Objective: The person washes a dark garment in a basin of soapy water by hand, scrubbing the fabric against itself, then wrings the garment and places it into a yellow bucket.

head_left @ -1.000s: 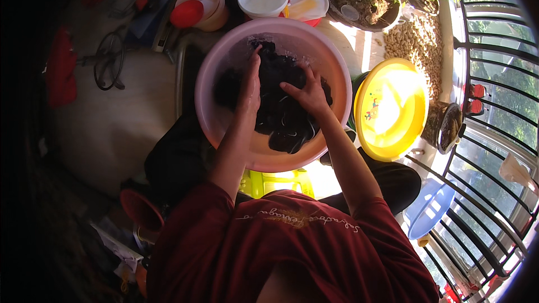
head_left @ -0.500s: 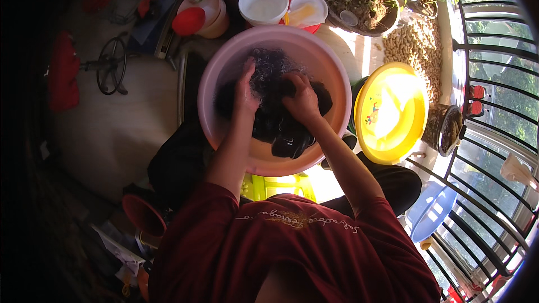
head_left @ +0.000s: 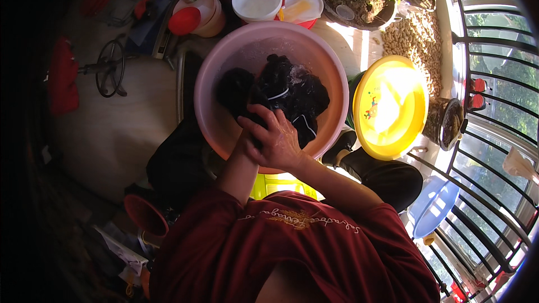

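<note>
"What's on the left?"

"Inside the pink basin (head_left: pixel 269 36) is a small black cloth lump (head_left: pixel 233 88). I can't tell if it joins the big wet cloth."

"And the hands?"

"The left hand hides behind the right hand (head_left: pixel 276 141), so I can't tell what its grip has. The right hand's fingers are bent and a bit apart, over the left wrist (head_left: pixel 242 157). I see no cloth in that grip."

"Where's the big wet cloth (head_left: pixel 295 98)?"

"In the basin too, just past the right hand, ahead and a bit right. It's black with thin white lines, all bunched up. Its long way slants from far left to near right. Of what I can see, the right hand is nearer."

"And last?"

"A yellow basin (head_left: pixel 393 109)."
</note>
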{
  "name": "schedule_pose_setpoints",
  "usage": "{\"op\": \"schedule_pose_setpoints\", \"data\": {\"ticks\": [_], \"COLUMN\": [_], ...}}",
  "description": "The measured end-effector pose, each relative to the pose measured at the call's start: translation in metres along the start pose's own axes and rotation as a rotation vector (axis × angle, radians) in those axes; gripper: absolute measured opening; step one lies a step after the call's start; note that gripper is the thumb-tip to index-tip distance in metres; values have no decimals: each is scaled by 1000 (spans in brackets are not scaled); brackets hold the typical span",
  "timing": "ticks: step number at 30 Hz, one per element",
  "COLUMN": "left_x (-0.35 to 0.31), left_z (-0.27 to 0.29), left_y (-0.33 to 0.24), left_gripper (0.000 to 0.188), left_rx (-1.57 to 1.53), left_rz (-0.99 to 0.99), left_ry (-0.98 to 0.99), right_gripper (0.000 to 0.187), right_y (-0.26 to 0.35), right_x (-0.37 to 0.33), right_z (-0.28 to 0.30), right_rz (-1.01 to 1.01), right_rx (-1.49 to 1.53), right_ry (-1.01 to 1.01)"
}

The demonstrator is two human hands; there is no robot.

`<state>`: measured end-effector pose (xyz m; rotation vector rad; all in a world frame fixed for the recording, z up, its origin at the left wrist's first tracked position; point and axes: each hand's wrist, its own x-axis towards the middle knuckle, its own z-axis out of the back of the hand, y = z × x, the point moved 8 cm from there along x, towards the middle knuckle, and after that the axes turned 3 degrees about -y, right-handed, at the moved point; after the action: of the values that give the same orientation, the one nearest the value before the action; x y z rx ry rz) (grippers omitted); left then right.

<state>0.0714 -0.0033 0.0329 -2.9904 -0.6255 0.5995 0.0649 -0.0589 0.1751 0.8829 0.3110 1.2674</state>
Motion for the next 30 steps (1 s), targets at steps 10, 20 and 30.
{"op": "schedule_pose_setpoints", "data": {"ticks": [10,20,30], "left_x": [-12,22,44], "left_z": [26,25,75], "left_y": [-22,-69,-68], "left_gripper": [28,50,49], "left_rx": [272,2102,1507], "left_rz": [-322,-702,-187], "left_ry": [-571,-419,-385], "right_gripper": [36,79,71], "right_y": [-156,-155,-178], "right_x": [21,-10,6], "right_z": [-2,-36,-50], "right_rz": [-626,-524,-778], "right_rx": [-41,-160,-171], "right_ry": [-155,297,285]}}
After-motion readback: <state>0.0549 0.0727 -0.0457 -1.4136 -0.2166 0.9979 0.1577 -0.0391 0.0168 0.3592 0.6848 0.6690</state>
